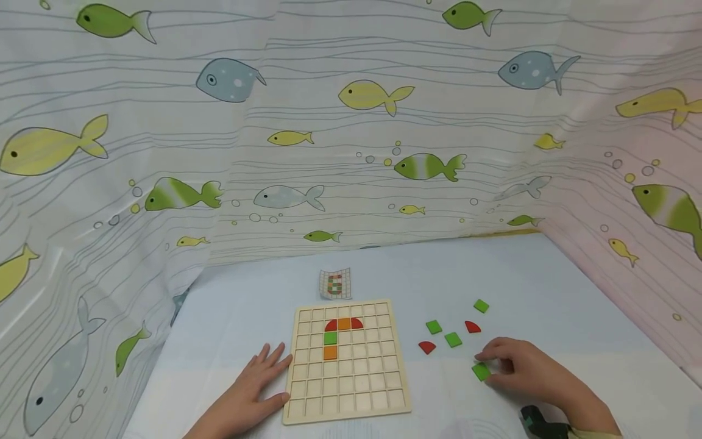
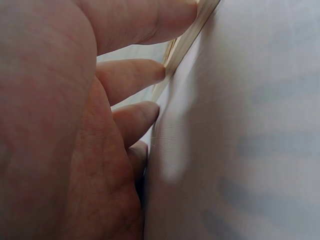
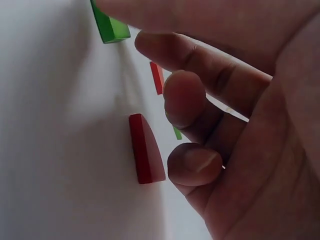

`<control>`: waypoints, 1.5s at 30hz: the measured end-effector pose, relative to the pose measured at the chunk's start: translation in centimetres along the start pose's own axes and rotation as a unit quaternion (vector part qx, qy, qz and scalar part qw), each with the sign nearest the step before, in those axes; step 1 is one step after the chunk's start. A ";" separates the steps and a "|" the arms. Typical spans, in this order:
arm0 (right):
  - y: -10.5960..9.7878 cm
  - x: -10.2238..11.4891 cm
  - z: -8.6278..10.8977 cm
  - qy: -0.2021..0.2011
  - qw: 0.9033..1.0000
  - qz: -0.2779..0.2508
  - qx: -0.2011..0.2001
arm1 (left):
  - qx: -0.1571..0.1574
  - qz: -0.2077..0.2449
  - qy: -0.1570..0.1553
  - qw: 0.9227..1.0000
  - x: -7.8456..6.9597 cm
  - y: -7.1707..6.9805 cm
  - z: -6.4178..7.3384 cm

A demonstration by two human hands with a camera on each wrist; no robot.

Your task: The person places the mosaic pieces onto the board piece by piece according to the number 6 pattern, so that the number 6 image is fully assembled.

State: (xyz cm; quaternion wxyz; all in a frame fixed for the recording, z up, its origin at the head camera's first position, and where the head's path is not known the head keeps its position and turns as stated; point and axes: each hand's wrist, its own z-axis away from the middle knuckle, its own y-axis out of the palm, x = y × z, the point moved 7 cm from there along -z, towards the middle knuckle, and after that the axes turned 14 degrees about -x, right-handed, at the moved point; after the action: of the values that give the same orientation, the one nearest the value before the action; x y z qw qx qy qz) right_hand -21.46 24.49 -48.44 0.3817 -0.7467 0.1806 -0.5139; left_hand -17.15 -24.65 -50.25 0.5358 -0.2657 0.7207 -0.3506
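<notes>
My left hand (image 1: 249, 387) lies with spread, fairly straight fingers against the left edge of a wooden grid board (image 1: 367, 381); in the left wrist view its fingertips touch the board's side (image 2: 192, 37). Set in the grid are two red quarter-round tiles (image 1: 356, 323), two orange square tiles (image 1: 330, 352) and one green square tile (image 1: 330, 338). To the right of the board, my right hand (image 1: 523, 369) pinches another green square tile (image 1: 481, 371) between thumb and index finger. In the right wrist view the thumb partly covers this tile (image 3: 111, 25); the other fingers are curled.
Between the board and my right hand lie loose tiles: red quarter-rounds (image 1: 427, 347) and several green squares (image 1: 434, 327). A small pattern card (image 1: 335, 284) lies behind the board. Fish-printed curtains (image 1: 351, 152) hang around the pale table (image 1: 241, 292).
</notes>
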 end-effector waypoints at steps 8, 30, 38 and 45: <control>0.7 0.7 -0.6 -0.051 0.999 -0.020 -0.001 | 0.000 -0.006 -0.010 1.000 0.2 -0.1 0.2; 1.2 1.8 -1.1 -0.045 0.997 0.054 -0.030 | -0.014 0.000 0.013 1.000 -0.3 -0.2 0.2; 1.4 3.2 -2.9 -0.057 0.995 0.071 -0.034 | 0.004 0.007 -0.008 1.000 0.1 -0.1 0.1; 1.8 5.2 -5.0 -0.082 0.991 0.100 -0.022 | 0.013 -0.004 -0.025 1.000 0.4 0.1 0.1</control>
State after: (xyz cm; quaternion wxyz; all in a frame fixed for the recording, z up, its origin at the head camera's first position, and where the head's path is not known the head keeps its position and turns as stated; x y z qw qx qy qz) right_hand -23.67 17.90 -45.64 0.4286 -0.7725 0.2336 -0.4062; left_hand -17.17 -24.90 -50.58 0.5554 -0.2706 0.7014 -0.3554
